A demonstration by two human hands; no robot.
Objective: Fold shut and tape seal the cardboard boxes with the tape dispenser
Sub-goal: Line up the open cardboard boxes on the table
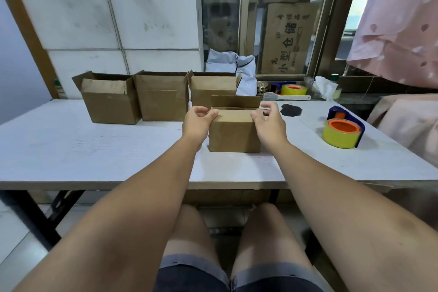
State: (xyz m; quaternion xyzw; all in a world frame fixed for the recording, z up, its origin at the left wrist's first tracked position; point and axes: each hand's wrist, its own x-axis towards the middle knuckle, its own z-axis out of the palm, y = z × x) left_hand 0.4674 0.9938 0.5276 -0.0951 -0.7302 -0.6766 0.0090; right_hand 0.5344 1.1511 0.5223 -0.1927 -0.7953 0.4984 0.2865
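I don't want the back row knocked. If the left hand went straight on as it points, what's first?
Likely the back row's rightmost open box, just beyond the left hand on the near box; depth unclear.

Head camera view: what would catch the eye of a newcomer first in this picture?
First come the left hand and the right hand, which hold the top corners of the small box in the middle of the table; its far flap stands upright. Behind it, three open boxes stand in a row. At the right lies a blue tape dispenser with a yellow roll.
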